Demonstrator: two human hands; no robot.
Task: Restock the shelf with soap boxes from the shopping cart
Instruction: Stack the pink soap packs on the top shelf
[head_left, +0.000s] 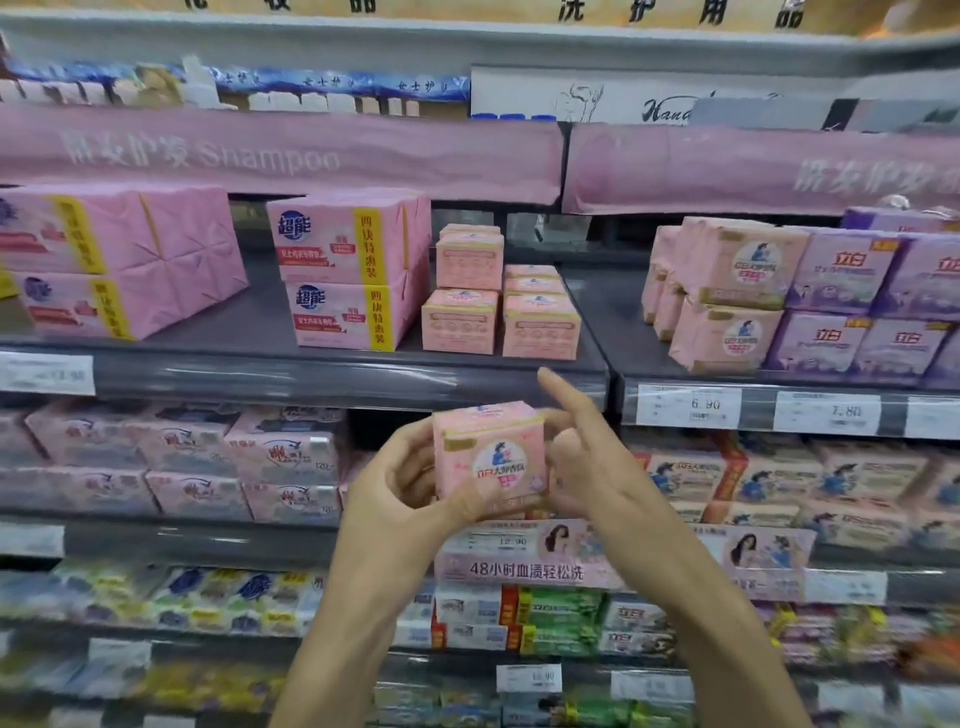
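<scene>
Head view shows me one soap box (491, 457) held just below the front edge of the shelf (311, 376), left hand (400, 483) gripping its left side, right hand (582, 467) pinching its right side with forefinger raised; a few matching boxes (540, 327) stand shelved, this one not yet.

A small pink soap box (491, 457) with a blue-and-white figure in a round badge and red lettering stands upright, facing outward. The left hand (400, 483) grips its left edge, thumb across the lower front, and the right hand (582, 462) grips its right edge. Just above the raised right forefinger, matching pink soap boxes (540, 325) sit stacked on the dark shelf (332, 376).
</scene>
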